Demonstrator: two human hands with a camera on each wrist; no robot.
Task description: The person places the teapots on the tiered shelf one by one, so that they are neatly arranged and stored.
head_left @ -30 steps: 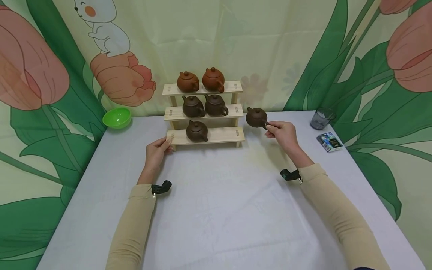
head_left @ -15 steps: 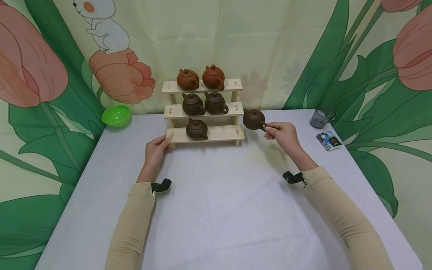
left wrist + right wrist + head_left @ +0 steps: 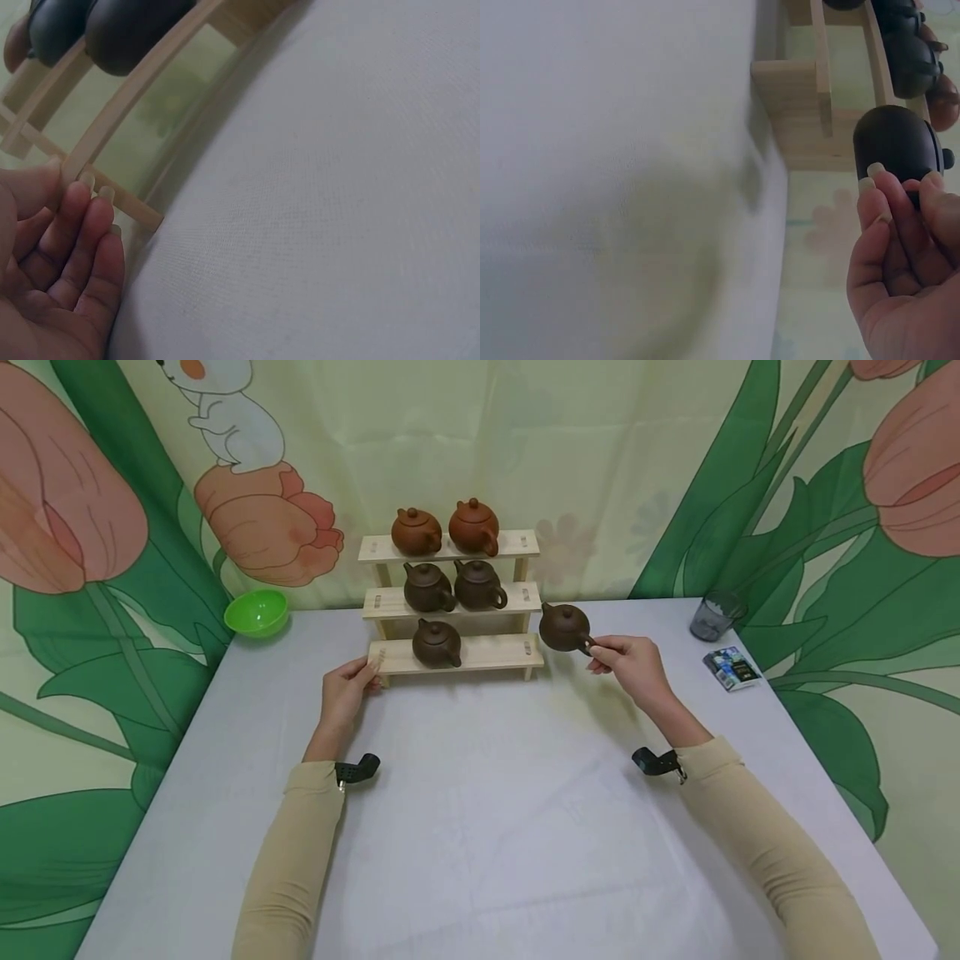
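My right hand (image 3: 634, 667) pinches a dark brown teapot (image 3: 564, 627) by its handle, just off the right end of a three-tier wooden stand (image 3: 491, 653). In the right wrist view the teapot's rounded body (image 3: 896, 142) hangs beyond the fingertips, clear of the tablecloth. At the stand's other end, my left hand (image 3: 345, 696) grips the lowest board's left tip between thumb and fingers. One dark teapot (image 3: 437, 643) sits on that board. Two more dark teapots, one at the left (image 3: 427, 587), fill the middle tier's centre. Two reddish-brown teapots, one at the right (image 3: 474, 526), sit on top.
A green bowl (image 3: 257, 613) stands at the table's back left corner. Toward the back right are a dark clear cup (image 3: 716, 616) and a small printed box (image 3: 731, 669). A flowered curtain (image 3: 585, 460) hangs behind the white-covered table (image 3: 480, 827).
My right hand has brought the teapot slightly left and down, closer to the stand's end, then held it nearly still. The left hand keeps its grip on the board.
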